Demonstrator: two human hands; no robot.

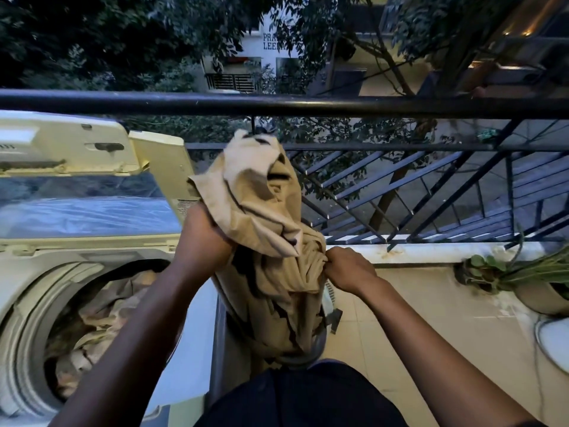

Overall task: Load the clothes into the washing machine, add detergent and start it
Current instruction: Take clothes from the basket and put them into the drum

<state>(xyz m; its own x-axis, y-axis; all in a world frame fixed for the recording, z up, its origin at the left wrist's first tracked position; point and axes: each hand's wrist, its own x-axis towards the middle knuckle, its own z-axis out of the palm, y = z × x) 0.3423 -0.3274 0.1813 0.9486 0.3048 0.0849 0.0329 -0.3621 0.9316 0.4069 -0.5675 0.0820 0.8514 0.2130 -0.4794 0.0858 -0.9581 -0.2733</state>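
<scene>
While the loading goes on, these lines hold:

Stage: midway through loading, by my judgement; detergent and starting look still to do, and no detergent shows.
Washing machine (pixel 27 303): top-loader at the person's left, lid (pixel 70 146) raised, round drum mouth open.
Drum contents: crumpled beige and brown cloth (pixel 101 306) already lies inside.
Garment in hand (pixel 264 217): tan cloth with dark patches, soft, creased, bunched tall, held up right of the machine; its lower end hangs towards a grey basket (pixel 308 355), partly hidden.
Left hand (pixel 203 232): closed on the garment's upper fold.
Right hand (pixel 348 266): pinching gathered cloth lower down.
Surroundings: smooth black metal railing (pixel 308 104), pale tiled floor (pixel 431 303).
</scene>
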